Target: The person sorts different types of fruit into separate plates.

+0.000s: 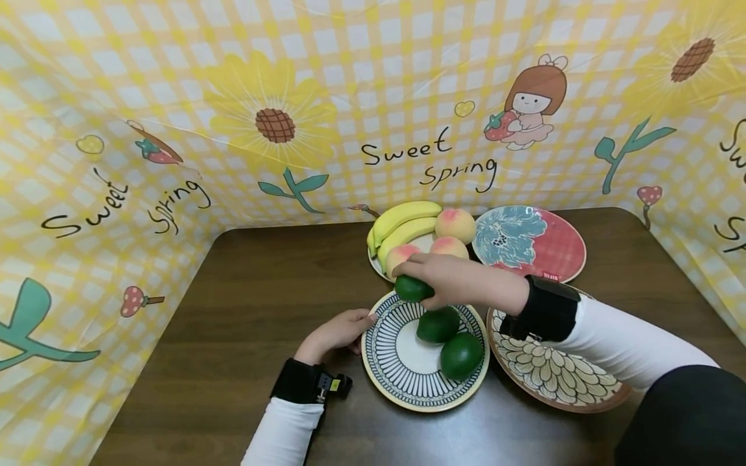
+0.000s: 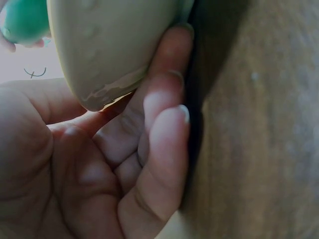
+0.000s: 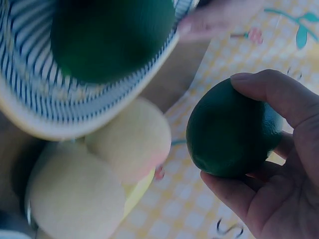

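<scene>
My right hand (image 1: 445, 278) holds a dark green avocado (image 1: 412, 288) over the far rim of a striped plate (image 1: 389, 353). In the right wrist view, the thumb and fingers pinch this avocado (image 3: 232, 132) from both sides. Two more avocados, one (image 1: 438, 325) behind the other (image 1: 462, 356), lie on the plate's right half. At the plate's left edge, my left hand (image 1: 338, 333) grips the rim. The left wrist view has its thumb at the rim and curled fingers (image 2: 167, 144) under the plate's pale underside (image 2: 114, 45).
Behind the striped plate, a white plate (image 1: 427, 243) bears bananas (image 1: 405, 223) and several peaches (image 1: 456, 225). A red and blue floral plate (image 1: 562, 243) lies at the back right. Under the right forearm is a brown-rimmed petal-patterned plate (image 1: 562, 372). A checked cloth (image 1: 373, 77) hangs behind the brown table (image 1: 233, 362).
</scene>
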Demonstrator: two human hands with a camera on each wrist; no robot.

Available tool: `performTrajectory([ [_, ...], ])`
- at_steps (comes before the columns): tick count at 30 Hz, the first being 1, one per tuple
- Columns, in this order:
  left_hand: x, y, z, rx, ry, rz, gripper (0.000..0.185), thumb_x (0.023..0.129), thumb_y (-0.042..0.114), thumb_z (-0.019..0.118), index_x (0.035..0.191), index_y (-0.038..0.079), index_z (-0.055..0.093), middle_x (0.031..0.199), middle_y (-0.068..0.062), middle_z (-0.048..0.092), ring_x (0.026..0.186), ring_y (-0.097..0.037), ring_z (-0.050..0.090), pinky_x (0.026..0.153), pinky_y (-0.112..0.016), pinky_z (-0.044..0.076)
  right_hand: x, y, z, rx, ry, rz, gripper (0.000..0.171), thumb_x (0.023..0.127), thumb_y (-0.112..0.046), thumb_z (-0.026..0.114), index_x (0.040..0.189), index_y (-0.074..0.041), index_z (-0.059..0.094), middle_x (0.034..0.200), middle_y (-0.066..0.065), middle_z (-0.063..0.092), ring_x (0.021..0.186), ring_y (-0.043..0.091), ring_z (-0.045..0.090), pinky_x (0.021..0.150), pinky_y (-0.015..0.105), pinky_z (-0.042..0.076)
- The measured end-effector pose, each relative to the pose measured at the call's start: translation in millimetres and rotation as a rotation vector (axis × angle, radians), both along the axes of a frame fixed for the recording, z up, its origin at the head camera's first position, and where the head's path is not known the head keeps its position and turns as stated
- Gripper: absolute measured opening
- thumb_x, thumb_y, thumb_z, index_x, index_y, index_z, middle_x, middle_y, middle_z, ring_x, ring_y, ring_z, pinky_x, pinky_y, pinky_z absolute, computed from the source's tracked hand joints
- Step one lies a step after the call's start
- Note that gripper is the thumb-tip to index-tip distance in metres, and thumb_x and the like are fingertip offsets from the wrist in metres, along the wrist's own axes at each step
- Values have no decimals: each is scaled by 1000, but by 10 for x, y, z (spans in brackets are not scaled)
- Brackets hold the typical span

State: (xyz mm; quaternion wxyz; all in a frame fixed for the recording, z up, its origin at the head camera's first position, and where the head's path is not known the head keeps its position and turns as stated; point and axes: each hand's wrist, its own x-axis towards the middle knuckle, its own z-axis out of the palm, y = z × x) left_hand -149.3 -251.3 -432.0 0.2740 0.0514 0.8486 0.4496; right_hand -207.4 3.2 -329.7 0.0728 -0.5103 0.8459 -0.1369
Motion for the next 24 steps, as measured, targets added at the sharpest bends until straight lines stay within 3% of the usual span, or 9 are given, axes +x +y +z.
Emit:
performTrajectory([
  [9, -8, 6, -8, 25, 17, -29, 38, 111, 23, 39, 128, -5, 59, 80, -1, 64, 63, -8, 55, 60, -23, 50, 305, -117, -104, 63, -46, 114, 62, 82, -10, 79, 140, -12, 57, 133, 7, 62, 115, 20, 61, 94, 35, 55],
  [14, -12, -2, -6, 33, 12, -31, 40, 112, 23, 38, 132, -6, 57, 77, 1, 62, 61, -8, 55, 58, -22, 49, 370, -174, -171, 81, -19, 156, 66, 82, -10, 80, 143, -11, 56, 142, 10, 61, 127, 25, 59, 106, 39, 51],
  [20, -16, -12, -18, 26, 6, -28, 38, 111, 22, 39, 130, -5, 59, 78, 0, 65, 61, -7, 56, 58, -22, 50, 425, -246, -281, 136, 24, 168, 66, 83, -13, 80, 144, -12, 55, 139, 10, 61, 125, 24, 61, 105, 39, 52],
  [24, -16, -16, -25, 30, 0, -26, 37, 111, 21, 38, 129, -5, 59, 79, -2, 66, 61, -7, 56, 58, -22, 50, 458, -286, -315, 175, 4, 156, 62, 84, -16, 80, 142, -14, 57, 139, 9, 61, 125, 23, 60, 105, 37, 52],
])
